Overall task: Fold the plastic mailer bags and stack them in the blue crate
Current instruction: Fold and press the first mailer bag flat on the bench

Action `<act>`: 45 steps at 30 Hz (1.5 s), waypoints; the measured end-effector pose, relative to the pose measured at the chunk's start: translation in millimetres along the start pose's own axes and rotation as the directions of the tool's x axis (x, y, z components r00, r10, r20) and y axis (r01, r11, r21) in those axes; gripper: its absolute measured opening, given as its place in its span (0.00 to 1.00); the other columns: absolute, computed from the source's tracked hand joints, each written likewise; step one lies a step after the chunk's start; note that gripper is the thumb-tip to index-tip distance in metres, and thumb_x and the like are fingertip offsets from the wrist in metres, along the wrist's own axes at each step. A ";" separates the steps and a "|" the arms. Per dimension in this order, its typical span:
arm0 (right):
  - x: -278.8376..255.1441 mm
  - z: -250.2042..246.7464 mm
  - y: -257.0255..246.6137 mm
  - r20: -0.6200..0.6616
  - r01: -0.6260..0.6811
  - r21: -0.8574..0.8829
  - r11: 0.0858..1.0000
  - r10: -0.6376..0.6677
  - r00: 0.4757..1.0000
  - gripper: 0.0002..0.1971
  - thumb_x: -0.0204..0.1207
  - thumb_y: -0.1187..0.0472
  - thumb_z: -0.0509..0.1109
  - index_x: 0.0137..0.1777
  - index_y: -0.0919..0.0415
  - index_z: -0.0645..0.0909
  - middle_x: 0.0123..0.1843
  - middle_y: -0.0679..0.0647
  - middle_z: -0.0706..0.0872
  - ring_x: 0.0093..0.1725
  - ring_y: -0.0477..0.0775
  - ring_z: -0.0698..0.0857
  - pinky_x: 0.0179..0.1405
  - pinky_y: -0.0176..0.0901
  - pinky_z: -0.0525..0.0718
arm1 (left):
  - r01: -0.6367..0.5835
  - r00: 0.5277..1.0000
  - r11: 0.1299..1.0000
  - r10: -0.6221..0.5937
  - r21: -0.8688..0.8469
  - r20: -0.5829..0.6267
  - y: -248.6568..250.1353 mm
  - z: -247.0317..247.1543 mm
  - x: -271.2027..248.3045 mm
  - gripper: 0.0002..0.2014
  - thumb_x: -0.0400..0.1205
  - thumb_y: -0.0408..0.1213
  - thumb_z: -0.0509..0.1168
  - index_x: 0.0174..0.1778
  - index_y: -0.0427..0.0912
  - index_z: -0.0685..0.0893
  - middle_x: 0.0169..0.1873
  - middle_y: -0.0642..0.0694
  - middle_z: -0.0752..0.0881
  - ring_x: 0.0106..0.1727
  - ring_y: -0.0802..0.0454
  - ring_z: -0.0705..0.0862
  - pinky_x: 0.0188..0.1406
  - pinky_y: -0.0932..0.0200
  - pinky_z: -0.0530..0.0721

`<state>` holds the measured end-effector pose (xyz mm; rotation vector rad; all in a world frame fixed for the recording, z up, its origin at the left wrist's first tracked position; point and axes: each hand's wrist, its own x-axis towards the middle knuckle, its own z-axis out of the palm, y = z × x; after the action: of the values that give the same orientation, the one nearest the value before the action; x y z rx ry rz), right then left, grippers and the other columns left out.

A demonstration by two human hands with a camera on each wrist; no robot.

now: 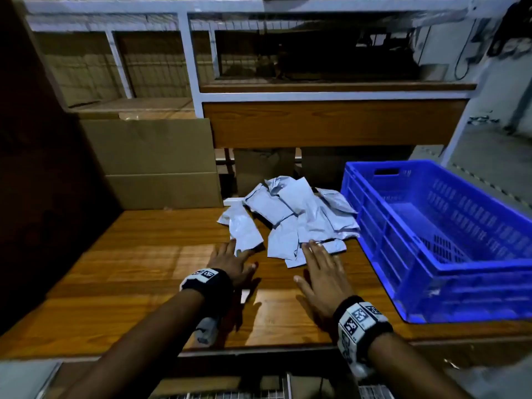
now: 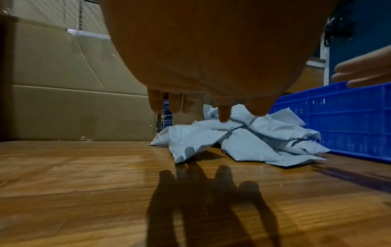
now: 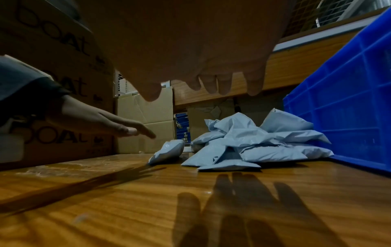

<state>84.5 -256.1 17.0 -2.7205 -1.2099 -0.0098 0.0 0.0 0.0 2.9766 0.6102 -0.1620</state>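
Observation:
A loose pile of crumpled pale blue mailer bags (image 1: 296,217) (image 2: 249,138) (image 3: 249,143) lies on the wooden table (image 1: 129,269), just left of the blue crate (image 1: 449,243) (image 2: 355,120) (image 3: 349,107). The crate's inside looks bare. My left hand (image 1: 233,259) (image 2: 188,107) hovers palm down above the table with straight fingers, just short of the nearest bag (image 1: 244,230). My right hand (image 1: 319,269) (image 3: 211,86) is flat and spread above the table too, its fingertips over the pile's near edge. Neither hand holds anything.
Cardboard boxes (image 1: 152,159) (image 3: 48,83) stand against the back left of the table. A white-framed shelf with a wooden front (image 1: 334,122) rises behind the pile. The crate fills the table's right side. Bare wood lies near me and to the left.

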 end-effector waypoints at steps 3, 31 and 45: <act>-3.1 7.9 0.2 -0.004 -0.012 0.007 1.000 0.012 1.000 0.39 0.80 0.32 0.41 0.86 0.49 0.36 0.88 0.50 0.38 0.86 0.53 0.43 0.82 0.60 0.45 | 0.000 0.997 0.997 -0.006 0.083 0.072 -1.5 9.3 13.3 0.25 0.82 0.65 0.48 0.76 0.66 0.67 0.84 0.39 0.47 0.83 0.36 0.47 0.77 0.35 0.53; 10.5 43.0 -52.4 0.013 0.365 -0.197 0.910 -0.370 0.929 0.38 0.75 0.61 0.71 0.81 0.37 0.58 0.88 0.54 0.52 0.84 0.61 0.60 0.75 0.69 0.66 | -0.695 0.698 0.681 0.716 0.232 -0.010 -37.4 28.0 -131.0 0.19 0.83 0.59 0.53 0.63 0.55 0.77 0.71 0.62 0.72 0.69 0.53 0.68 0.60 0.51 0.72; -31.3 52.0 -20.7 0.030 0.079 -0.242 0.967 -0.074 0.997 0.29 0.83 0.43 0.57 0.83 0.46 0.57 0.85 0.55 0.62 0.84 0.58 0.59 0.79 0.74 0.49 | -0.365 0.881 0.910 0.406 0.197 -0.241 -22.6 41.6 -102.4 0.22 0.79 0.52 0.51 0.41 0.48 0.90 0.56 0.54 0.87 0.66 0.45 0.78 0.56 0.47 0.74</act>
<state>45.0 -257.7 -33.5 -2.8837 -1.4042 -0.1492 -106.0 -23.7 -30.2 3.2136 0.0059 0.2588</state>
